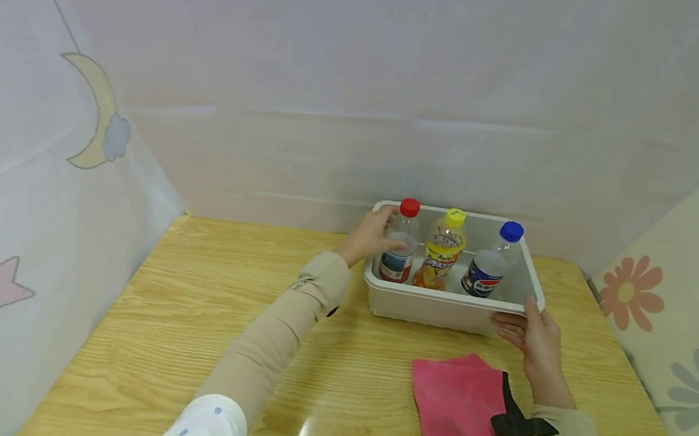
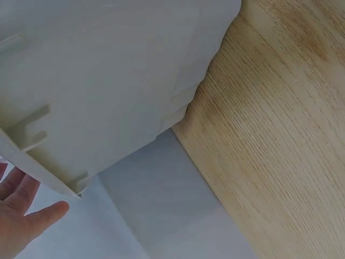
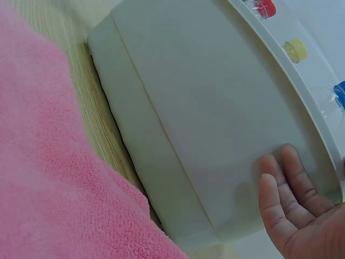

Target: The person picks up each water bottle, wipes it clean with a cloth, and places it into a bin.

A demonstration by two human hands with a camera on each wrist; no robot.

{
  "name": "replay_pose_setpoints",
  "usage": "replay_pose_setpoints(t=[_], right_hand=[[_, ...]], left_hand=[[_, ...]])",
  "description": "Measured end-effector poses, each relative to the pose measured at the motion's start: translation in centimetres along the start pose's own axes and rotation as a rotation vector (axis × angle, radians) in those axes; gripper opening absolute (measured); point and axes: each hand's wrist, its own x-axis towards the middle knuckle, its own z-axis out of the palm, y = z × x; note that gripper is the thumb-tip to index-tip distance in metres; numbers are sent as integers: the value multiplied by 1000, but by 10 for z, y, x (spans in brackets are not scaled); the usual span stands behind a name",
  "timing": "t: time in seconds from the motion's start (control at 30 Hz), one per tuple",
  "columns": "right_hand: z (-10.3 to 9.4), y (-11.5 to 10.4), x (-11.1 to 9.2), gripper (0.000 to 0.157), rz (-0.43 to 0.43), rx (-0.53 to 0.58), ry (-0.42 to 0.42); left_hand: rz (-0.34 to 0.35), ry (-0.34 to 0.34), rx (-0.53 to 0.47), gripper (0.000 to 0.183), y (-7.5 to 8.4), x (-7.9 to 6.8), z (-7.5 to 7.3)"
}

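A white plastic bin (image 1: 430, 309) holds three bottles in a row. My left hand (image 1: 372, 237) reaches over its left rim, thumb and fingers spread beside the red-capped bottle (image 1: 398, 257). In the left wrist view the left hand (image 2: 24, 216) shows at the rim, thumb extended; the bottle is hidden there. A yellow-capped bottle (image 1: 442, 255) stands in the middle and a blue-capped bottle (image 1: 489, 268) leans at the right. My right hand (image 1: 537, 339) grips the bin's front right corner, thumb at the rim, fingers against the outer wall, as the right wrist view shows.
A folded pink cloth (image 1: 463, 410) with black edging lies on the wooden table (image 1: 190, 344) in front of the bin, close to the right sleeve. A pale curtain (image 1: 303, 169) rises behind the bin, and patterned side walls flank the table.
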Motion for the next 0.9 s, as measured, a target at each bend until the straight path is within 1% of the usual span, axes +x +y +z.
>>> replay_pose_setpoints(t=[0.13,0.33,0.43,0.5,0.6,0.73,0.8,0.87,0.9], right_hand=[[1,-1,0,56,2,-2,2],[0,-3,2,71,24,1,7],[0,-3,2,73,32,8,9],[1,-3,3,72,32,9,3],[1,-4,4,69,31,0,-2],[-2,-6,6,72,46,-32,-10],[-5,-6,7,77,61,-84,4],[-9,-6,7,72,58,-189,67],[-15,-2,9,73,54,-261,112]], left_hand=[[-3,-5,5,70,1,1,1],[-13,-42,-1,71,1,3,2],[-12,-47,-7,71,1,3,3],[-10,-41,-6,72,1,1,1],[3,-14,-10,72,0,-3,-2],[12,27,-40,69,-2,-12,-7],[9,48,-73,68,-3,-17,-9],[6,64,-103,68,-6,-24,-11],[1,71,-112,68,-7,-28,-12]])
